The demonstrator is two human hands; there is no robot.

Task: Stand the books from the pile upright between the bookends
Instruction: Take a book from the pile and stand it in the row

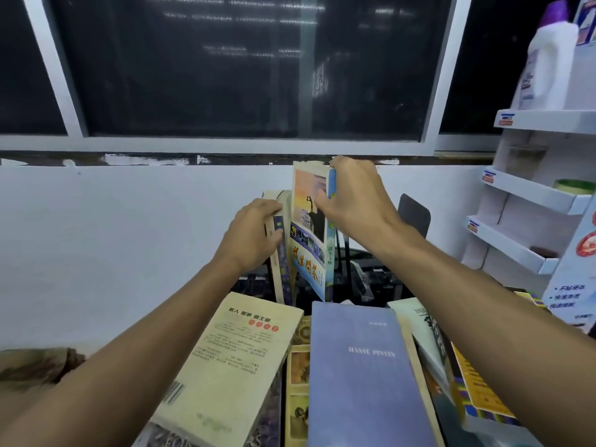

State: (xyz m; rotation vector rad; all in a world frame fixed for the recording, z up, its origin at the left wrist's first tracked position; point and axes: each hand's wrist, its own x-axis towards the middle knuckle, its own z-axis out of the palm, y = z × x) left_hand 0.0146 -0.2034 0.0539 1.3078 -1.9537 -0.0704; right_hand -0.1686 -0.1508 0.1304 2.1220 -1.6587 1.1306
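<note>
the right hand (351, 195) is clenched over the top edge of a thin, glossy sunset paperback (308, 240) with a pale blue spine, thumb on the cover and fingers curled over the far side. below this grip the book stands nearly upright, with its lower corner just behind the far edge of the pile.

just left of that grip, the left hand (254, 233) grasps a narrow, cream-paged dark-spined book (281, 262), also upright. its fingers wrap the near edge. the two held books are side by side, close at the top and with a thin wedge of space lower down.

right of the right-hand grip stands a dark grey, round-cornered metal bookend (414, 214), apart from the paperback's spine. the open gap between them has dark clutter at its base.

nearer than both grips lies the pile: a flat cream paperback with red dots (238, 366) under the left forearm, a blue-grey softcover book (358, 375) in the middle, and a pale green book (419, 330) under the right forearm.

far right of the grips, a white cardboard shelf unit (529, 195) holds a white plastic bottle (548, 59).
</note>
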